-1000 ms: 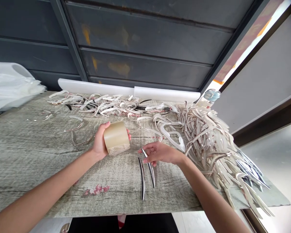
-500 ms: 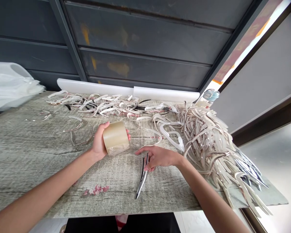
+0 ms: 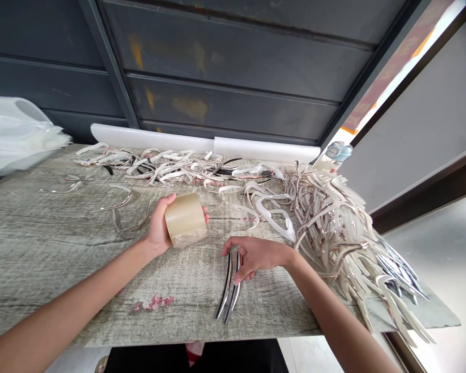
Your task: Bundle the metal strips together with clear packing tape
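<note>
My left hand [image 3: 161,226] is wrapped round a wide roll of clear tan tape [image 3: 185,215], held above the wood-patterned table [image 3: 171,305]. A loose end of film shows at the roll's lower edge. Nearer the front edge, two slim curved chrome strips lie side by side, the left strip [image 3: 225,287] and the right strip [image 3: 235,296]. My right hand [image 3: 248,256] is closed on the right strip, thumb against its side, with the index finger reaching to the top of the left one.
A large heap of pale curved strips [image 3: 330,223] covers the table's right side. More loose strips [image 3: 171,168] lie along the back, before white rolls [image 3: 151,139]. Plastic sheeting [image 3: 19,134] sits at the far left, and a dark panelled wall [image 3: 233,67] stands behind.
The two chrome strips, crossed or close together before, now lie apart and nearly parallel. My right hand has moved slightly right and down. My left hand holds the tape roll as before.
</note>
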